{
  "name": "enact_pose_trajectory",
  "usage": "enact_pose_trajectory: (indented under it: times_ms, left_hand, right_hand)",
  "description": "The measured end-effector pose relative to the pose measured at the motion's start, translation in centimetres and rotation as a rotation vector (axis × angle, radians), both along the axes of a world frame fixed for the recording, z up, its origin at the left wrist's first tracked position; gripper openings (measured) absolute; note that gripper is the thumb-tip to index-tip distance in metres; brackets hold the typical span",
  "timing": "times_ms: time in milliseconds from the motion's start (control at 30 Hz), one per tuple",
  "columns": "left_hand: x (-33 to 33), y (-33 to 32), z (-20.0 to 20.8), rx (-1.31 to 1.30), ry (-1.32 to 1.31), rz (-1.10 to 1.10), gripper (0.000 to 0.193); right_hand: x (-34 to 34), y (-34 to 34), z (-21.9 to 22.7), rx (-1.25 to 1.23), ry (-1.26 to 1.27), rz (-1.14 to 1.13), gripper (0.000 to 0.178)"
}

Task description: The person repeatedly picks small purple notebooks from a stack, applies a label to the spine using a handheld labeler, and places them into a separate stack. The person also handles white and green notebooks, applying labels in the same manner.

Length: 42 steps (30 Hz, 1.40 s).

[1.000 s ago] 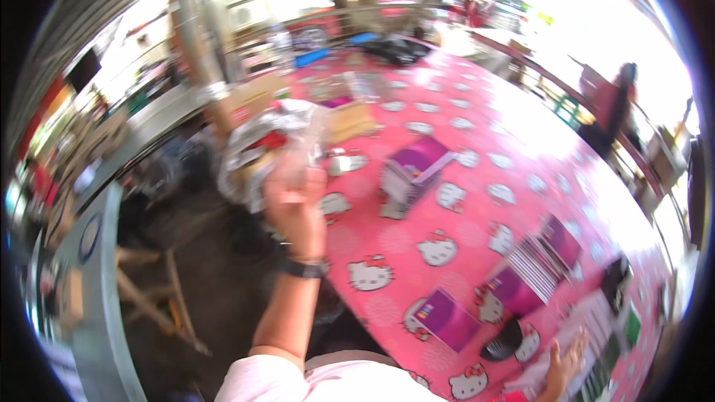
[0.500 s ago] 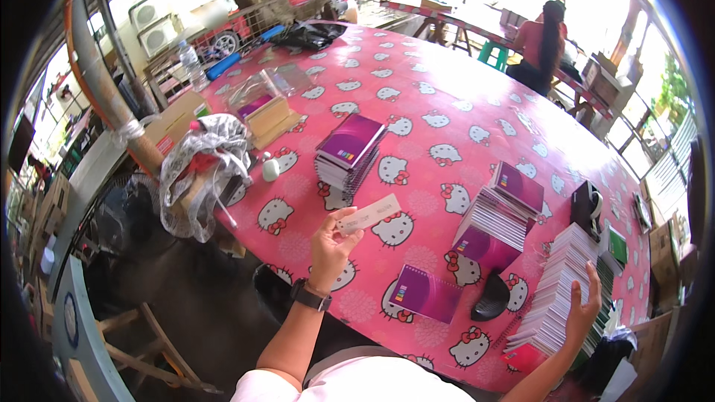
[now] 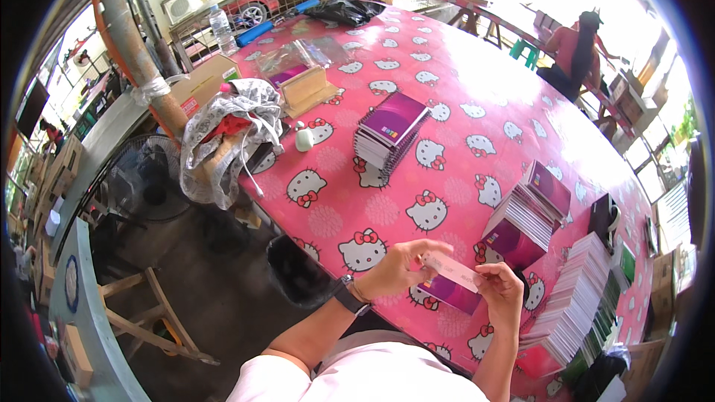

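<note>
A pale, narrow strip of card (image 3: pixel 452 269) with small print is stretched between my two hands over the table. My left hand (image 3: pixel 398 268), with a dark watch at the wrist, pinches its left end. At the right end, the fingers of my right hand (image 3: pixel 501 288) close on it. Beneath the strip lies a purple spiral notebook (image 3: pixel 456 296), partly covered by it and my hands. Farther off stands a stack of purple spiral notebooks (image 3: pixel 393 117). More purple notebooks (image 3: pixel 516 234) are piled beyond my right hand.
A long row of notebooks (image 3: pixel 573 290) lines the right side. On the left are a plastic bag (image 3: pixel 227 156), a wooden holder (image 3: pixel 309 91), a small pale green object (image 3: pixel 304 139) and a water bottle (image 3: pixel 221 30). A person (image 3: pixel 579 52) sits at a far table.
My left hand has carried the card strip right and nearer to me. My right hand has come in from the notebook row and taken its other end. The view has shifted.
</note>
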<state>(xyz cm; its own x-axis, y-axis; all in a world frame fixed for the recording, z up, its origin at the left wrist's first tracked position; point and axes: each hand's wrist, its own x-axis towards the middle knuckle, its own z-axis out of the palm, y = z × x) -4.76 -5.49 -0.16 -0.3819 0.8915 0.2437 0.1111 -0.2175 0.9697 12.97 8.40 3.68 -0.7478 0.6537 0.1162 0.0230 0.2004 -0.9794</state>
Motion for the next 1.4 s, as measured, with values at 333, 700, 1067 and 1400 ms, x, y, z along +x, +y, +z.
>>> enact_pose_trajectory:
  times_ms: [333,700,1067,1400]
  left_hand:
    - [1.2,1.3,-1.6,-0.014,-0.3,0.179,0.03]
    - [2.8,7.4,0.1,-0.058,-0.341,-0.054,0.018]
    - [2.7,14.3,2.5,0.063,-0.596,-0.062,0.009]
    - [3.2,14.9,4.0,-0.056,-0.661,-0.178,0.009]
  right_hand:
    - [0.8,-1.4,-2.9,-0.017,0.088,-0.201,0.013]
    - [7.9,3.4,2.9,0.462,-0.033,-0.292,0.016]
    - [21.5,35.6,3.7,0.471,-0.743,-0.931,0.031]
    - [19.9,41.3,2.3,-0.088,-0.776,-0.808,0.024]
